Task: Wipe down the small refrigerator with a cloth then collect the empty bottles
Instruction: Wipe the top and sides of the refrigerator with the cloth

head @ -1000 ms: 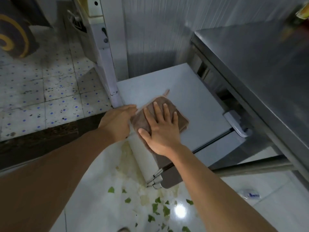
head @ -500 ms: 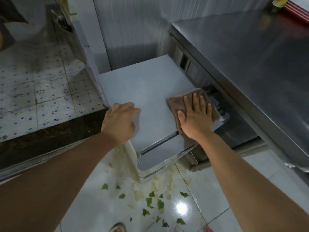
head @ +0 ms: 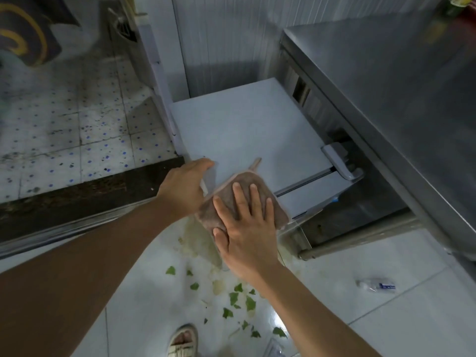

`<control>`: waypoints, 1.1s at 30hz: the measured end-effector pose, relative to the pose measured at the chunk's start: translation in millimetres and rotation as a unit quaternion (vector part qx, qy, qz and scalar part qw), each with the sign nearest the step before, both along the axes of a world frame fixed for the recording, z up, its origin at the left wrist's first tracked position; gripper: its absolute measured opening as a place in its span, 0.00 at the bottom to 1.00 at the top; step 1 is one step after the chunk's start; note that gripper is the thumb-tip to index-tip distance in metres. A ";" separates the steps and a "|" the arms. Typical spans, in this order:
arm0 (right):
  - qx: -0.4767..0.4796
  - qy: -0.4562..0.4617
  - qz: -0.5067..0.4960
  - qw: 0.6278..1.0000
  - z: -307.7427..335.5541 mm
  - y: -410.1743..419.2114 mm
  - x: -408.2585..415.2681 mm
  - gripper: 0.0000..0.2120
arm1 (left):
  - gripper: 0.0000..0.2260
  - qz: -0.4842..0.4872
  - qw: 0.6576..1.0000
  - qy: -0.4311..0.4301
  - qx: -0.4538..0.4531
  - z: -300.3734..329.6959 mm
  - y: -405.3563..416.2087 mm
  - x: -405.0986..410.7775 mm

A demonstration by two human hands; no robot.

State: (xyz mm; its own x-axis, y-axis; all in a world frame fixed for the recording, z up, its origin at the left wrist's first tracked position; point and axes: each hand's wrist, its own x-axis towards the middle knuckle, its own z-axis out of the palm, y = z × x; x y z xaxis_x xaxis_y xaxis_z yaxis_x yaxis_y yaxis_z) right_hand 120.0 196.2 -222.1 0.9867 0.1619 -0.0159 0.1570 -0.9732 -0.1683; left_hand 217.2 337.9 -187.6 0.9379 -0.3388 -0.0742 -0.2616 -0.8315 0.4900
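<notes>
Cloth (head: 238, 199), brown with a pale edge binding and a small hanging loop at its far corner, lies flat on the near left corner of the small refrigerator (head: 247, 124). The right hand (head: 244, 228) presses down on the cloth with straight, slightly spread fingers; it does not curl around the fabric. The left hand (head: 184, 186) rests on the left edge of the refrigerator top, just beside the cloth, with its fingers bent over that edge.

The refrigerator is white and sits low, between a white door frame (head: 159, 81) on the left and a stainless steel worktop (head: 386, 86) on the right. A grey hinge cover (head: 340, 161) sits at the near right corner of its top.

1 crumpled clear plastic bottle (head: 376, 286) lies on its side on the white floor tiles (head: 412, 318) to the right, well apart from both hands. Its blue label carries writing too small to read. Green leaf scraps (head: 242, 300) are scattered on the floor below the refrigerator. A sandalled foot (head: 183, 340) shows at the bottom edge.
</notes>
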 end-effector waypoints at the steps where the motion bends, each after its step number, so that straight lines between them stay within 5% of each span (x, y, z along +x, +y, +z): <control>1: 0.003 -0.009 0.013 1.000 0.4 -6.8 -1.9 0.25 | 0.27 -0.005 1.000 -0.012 0.012 0.1 -3.9 0.2; 13: -0.041 -0.012 -0.130 0.991 -4.4 -158.3 39.0 0.31 | 0.25 -0.084 0.991 -0.045 0.095 -19.6 -84.6 19.0; 29: 0.262 -0.080 -0.127 0.953 38.9 -136.4 16.8 0.17 | 0.28 -0.087 0.984 0.000 0.153 -6.0 -93.3 25.0; 33: 0.168 -0.177 -0.159 0.957 53.3 -156.0 44.6 0.24 | 0.27 -0.087 0.986 0.000 0.143 1.3 -94.6 46.0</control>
